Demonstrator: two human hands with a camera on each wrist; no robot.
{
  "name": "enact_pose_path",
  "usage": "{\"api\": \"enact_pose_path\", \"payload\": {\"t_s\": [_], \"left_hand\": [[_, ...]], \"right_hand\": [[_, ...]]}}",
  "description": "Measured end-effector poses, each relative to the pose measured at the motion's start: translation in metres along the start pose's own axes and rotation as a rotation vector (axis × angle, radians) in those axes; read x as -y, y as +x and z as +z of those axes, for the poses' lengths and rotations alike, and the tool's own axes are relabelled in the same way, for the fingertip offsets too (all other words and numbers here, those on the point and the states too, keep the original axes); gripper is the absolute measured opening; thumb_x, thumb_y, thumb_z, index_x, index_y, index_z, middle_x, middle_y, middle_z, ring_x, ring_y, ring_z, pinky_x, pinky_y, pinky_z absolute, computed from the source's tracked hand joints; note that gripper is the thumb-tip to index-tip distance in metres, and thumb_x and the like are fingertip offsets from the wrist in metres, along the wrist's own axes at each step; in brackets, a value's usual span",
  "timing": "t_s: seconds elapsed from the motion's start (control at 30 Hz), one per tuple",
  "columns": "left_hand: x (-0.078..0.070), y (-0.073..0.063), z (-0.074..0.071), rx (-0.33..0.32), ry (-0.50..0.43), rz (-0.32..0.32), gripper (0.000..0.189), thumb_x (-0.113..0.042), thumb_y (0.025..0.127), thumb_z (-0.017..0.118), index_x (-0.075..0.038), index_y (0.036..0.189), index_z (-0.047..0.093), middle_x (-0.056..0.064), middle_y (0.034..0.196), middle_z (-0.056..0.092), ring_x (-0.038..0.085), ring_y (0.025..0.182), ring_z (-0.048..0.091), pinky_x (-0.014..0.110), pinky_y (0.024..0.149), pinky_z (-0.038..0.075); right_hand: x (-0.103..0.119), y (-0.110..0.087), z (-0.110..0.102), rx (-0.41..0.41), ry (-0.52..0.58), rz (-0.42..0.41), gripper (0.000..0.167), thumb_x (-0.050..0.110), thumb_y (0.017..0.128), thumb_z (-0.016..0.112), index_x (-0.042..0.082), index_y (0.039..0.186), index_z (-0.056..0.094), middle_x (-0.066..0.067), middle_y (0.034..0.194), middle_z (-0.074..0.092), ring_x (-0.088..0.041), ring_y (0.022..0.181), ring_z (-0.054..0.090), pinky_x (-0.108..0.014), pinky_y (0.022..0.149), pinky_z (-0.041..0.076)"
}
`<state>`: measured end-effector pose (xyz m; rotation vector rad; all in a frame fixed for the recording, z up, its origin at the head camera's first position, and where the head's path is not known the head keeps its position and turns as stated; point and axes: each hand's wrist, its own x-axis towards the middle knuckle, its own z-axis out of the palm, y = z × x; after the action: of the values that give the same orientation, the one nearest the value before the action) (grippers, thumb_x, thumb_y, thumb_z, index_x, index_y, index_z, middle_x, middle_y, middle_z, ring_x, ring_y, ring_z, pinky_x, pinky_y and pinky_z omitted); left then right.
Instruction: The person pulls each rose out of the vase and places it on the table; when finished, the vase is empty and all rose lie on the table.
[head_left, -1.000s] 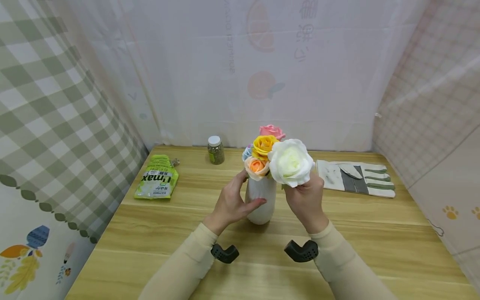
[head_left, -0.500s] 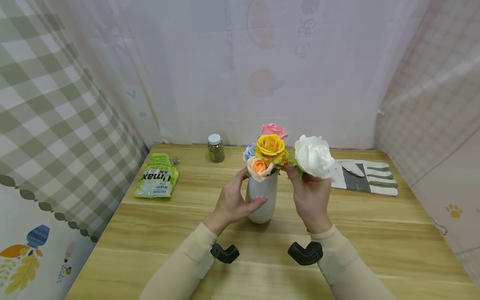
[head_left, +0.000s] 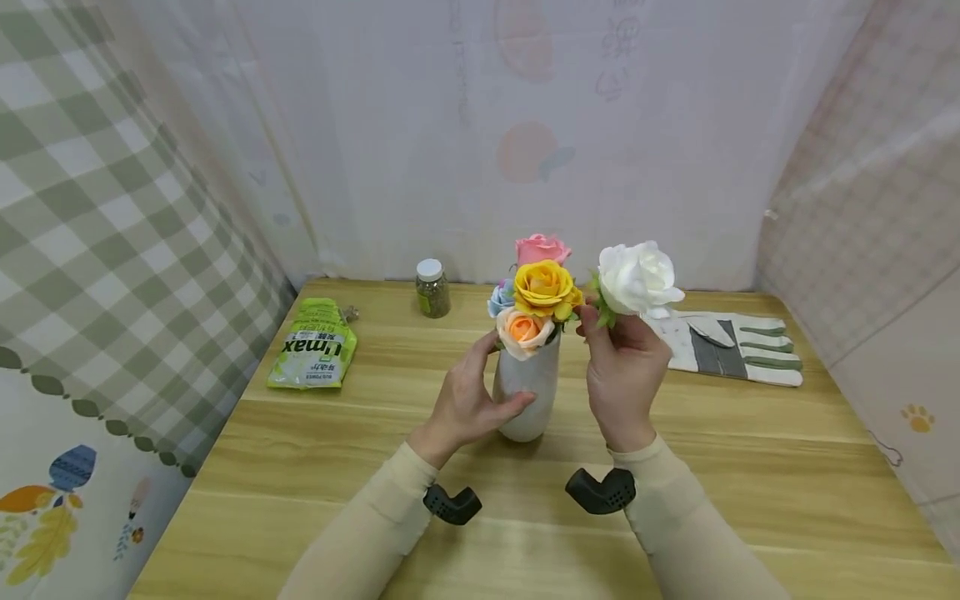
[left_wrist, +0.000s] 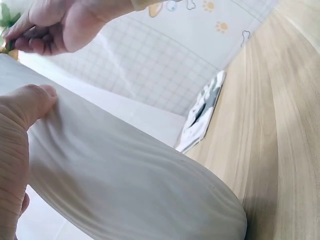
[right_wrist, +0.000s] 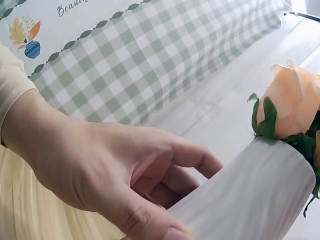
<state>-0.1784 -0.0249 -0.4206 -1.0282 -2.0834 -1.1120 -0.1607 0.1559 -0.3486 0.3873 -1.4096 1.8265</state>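
Note:
A white vase [head_left: 538, 385] stands upright on the table, with my left hand [head_left: 467, 402] gripping its left side, thumb across the front. In the left wrist view, the left thumb [left_wrist: 31, 102] lies against the vase's smooth, rippled wall. Out of the vase's mouth rise a peach rose [head_left: 523, 332], a yellow rose [head_left: 546, 290], a pink rose [head_left: 542, 249] and a light-blue flower [head_left: 501, 298]. My right hand [head_left: 628, 385] pinches a white rose [head_left: 639, 279] just below its bloom, right of the vase. Its fingertips are close beside the yellow rose; the white rose's stem is hidden.
A green Umax pouch [head_left: 315, 343] lies at the table's left. Toward the back edge stands a small jar [head_left: 432, 289] with a white lid. Behind the right hand lies a white, grey and green glove [head_left: 738, 346]. Cloth curtains [head_left: 390, 142] hang around the table.
The right hand has carried the white rose from in front of the vase's mouth to the right and upward, uncovering the yellow rose. The left hand has stayed on the vase.

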Motion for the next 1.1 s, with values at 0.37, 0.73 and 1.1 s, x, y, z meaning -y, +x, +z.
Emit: {"api": "enact_pose_path", "payload": {"t_s": [0.37,0.73,1.1], "left_hand": [[0.001,0.001,0.003,-0.022,-0.011,0.032,0.079,-0.043,0.085,0.070,0.005,0.138,0.036,0.018,0.131,0.053,0.025,0.113,0.058,0.032,0.095,0.049],[0.000,0.002,0.002,0.005,-0.028,0.036,0.078,-0.043,0.086,0.069,0.004,0.139,0.035,0.017,0.132,0.053,0.024,0.114,0.058,0.032,0.096,0.048],[0.003,0.004,0.001,0.000,-0.041,0.036,0.077,-0.042,0.086,0.069,0.003,0.138,0.035,0.017,0.129,0.055,0.025,0.113,0.059,0.037,0.095,0.050]], "right_hand": [[0.001,0.000,-0.005,0.098,-0.061,0.098,0.014,-0.003,0.091,0.062,-0.014,0.097,0.065,-0.011,0.084,0.064,-0.018,0.074,0.063,-0.025,0.072,0.055],[0.008,0.005,0.009,-0.010,0.066,0.084,0.011,-0.005,0.089,0.063,-0.012,0.080,0.061,-0.009,0.071,0.061,-0.016,0.061,0.056,-0.023,0.061,0.053],[0.025,0.034,0.008,-0.107,0.213,0.089,0.013,-0.004,0.089,0.062,-0.018,0.087,0.060,-0.014,0.071,0.062,-0.018,0.055,0.057,-0.023,0.056,0.052]]}}
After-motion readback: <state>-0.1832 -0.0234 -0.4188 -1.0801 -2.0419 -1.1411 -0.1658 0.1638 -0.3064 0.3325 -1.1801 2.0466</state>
